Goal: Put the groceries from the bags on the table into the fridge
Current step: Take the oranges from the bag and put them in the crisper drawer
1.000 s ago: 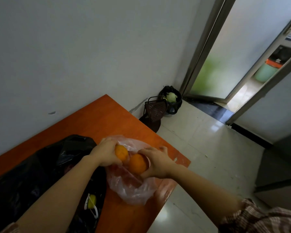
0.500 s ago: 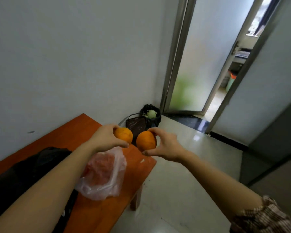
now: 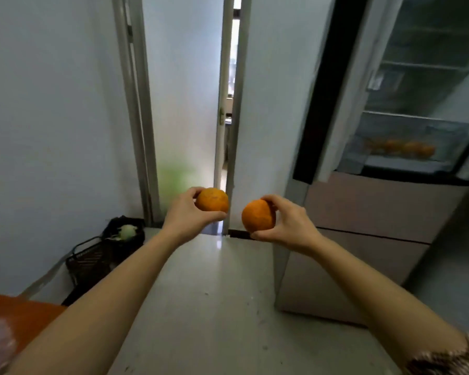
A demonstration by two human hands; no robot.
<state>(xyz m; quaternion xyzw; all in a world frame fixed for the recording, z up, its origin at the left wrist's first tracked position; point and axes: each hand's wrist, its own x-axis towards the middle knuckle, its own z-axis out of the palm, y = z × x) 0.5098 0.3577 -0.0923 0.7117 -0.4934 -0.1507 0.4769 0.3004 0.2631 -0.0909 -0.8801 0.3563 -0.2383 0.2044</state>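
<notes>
Through the head camera, my left hand point(image 3: 184, 215) curls round the left orange point(image 3: 212, 199), thumb beneath and fingertips over the top. My right hand point(image 3: 290, 226) grips the right orange point(image 3: 257, 215) the same way. Both fruits are in the air, near each other but apart, between the table point(image 3: 25, 312) at lower left and the open fridge point(image 3: 377, 207) at right, where more oranges point(image 3: 406, 148) lie blurred in a drawer. I judge them firm, fairly light and apt to roll, with a peel that grips well. A cupped hold round the middle suits.
</notes>
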